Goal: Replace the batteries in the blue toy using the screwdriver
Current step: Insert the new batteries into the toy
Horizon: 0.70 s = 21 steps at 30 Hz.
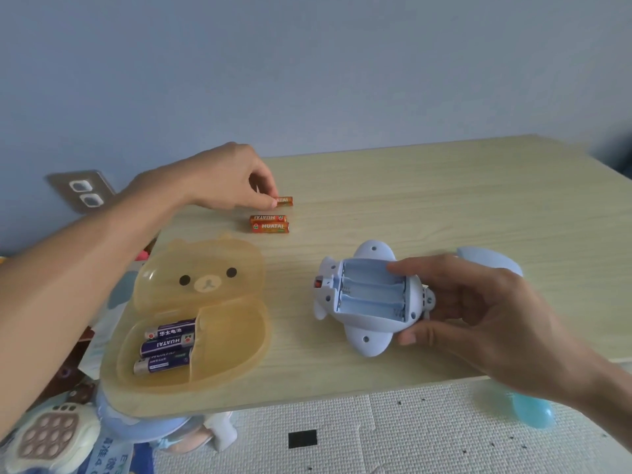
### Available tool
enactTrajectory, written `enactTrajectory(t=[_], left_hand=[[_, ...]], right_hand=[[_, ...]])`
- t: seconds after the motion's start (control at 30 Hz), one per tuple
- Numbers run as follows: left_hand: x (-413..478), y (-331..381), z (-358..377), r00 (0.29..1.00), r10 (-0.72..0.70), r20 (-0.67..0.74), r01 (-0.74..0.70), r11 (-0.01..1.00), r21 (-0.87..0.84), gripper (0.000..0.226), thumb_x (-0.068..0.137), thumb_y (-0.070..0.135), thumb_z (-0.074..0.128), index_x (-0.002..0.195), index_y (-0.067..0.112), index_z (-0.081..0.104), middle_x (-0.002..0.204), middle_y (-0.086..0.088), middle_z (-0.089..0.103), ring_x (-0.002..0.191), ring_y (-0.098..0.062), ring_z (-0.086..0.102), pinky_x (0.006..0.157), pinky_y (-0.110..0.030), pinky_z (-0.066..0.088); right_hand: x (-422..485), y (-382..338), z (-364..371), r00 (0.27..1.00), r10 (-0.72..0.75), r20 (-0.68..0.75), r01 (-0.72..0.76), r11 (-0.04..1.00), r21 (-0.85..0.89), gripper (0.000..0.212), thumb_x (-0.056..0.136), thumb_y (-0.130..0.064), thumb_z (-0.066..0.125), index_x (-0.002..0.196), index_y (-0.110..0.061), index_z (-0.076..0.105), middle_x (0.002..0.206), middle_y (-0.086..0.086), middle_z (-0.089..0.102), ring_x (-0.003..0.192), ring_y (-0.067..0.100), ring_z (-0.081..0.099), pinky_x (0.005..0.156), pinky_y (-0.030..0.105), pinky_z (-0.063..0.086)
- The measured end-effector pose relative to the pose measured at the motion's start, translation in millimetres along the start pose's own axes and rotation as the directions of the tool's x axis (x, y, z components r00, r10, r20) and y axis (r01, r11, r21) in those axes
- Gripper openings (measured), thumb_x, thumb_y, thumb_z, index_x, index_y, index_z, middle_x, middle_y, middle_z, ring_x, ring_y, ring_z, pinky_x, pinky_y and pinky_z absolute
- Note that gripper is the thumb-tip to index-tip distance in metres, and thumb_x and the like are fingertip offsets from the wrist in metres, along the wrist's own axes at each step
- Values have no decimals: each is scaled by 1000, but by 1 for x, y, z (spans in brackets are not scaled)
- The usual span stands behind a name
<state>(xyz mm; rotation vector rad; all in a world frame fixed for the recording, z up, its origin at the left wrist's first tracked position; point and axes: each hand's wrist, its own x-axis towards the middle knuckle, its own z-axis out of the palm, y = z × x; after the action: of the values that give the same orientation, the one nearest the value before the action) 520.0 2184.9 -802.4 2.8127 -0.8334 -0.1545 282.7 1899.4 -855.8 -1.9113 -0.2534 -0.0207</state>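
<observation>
On the near right of the surface (444,200) lies the blue toy (369,299), belly up, with its three-slot battery bay open and empty. The right hand (478,302) grips the toy's tail end, thumb below and fingers curled over the bay's rim. The left hand (222,179) pinches one orange battery (285,201) lying on the far surface, with two more orange batteries (269,223) just beside it. Purple batteries (167,347) rest in the left compartment of an open bear-shaped box (232,330).

The toy appears to be a light, rigid, smooth plastic shell. It is best held by the body edges, clear of the spring contacts. The batteries are small, hard and apt to roll, so a fingertip pinch at mid-length suits them. No screwdriver is in view.

The surface is pale wood grain and stands against a plain blue wall (307,80) with a socket plate (82,191). A textured floor mat (376,432) lies below.
</observation>
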Motion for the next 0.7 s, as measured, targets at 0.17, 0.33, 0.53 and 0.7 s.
enactTrajectory(t=[0.17,0.33,0.53,0.7], left_hand=[[-62,48,-16,964,147,-220,-200,950,-240,9,83,33,86,90,36,82,82,20,80,67,5,69,64,-5,48],[-106,99,9,911,309,-273,-377,893,-245,10,79,36,87,89,33,86,80,11,78,74,-14,72,57,-20,48],[-103,113,34,902,235,-363,-336,909,-246,11,75,29,94,80,26,84,68,18,68,58,0,56,55,-5,32],[-102,124,44,911,157,-382,-296,893,-340,12,73,30,95,80,25,86,77,12,70,57,12,51,53,-3,32]], right_hand=[[0,1,0,1000,1,-7,-1,1000,-11,53,64,-47,89,114,-50,72,106,-1,82,94,26,81,87,45,63],[-1,-1,1,1000,8,5,-8,1000,12,55,69,-22,88,119,-35,67,114,-5,82,97,25,81,90,40,65],[0,0,0,1000,21,8,-21,997,73,55,70,-17,88,116,-30,60,116,0,82,96,26,82,87,40,66],[0,1,-1,999,47,13,-48,995,88,52,68,-17,90,109,-28,60,113,3,82,95,28,82,89,48,65]])
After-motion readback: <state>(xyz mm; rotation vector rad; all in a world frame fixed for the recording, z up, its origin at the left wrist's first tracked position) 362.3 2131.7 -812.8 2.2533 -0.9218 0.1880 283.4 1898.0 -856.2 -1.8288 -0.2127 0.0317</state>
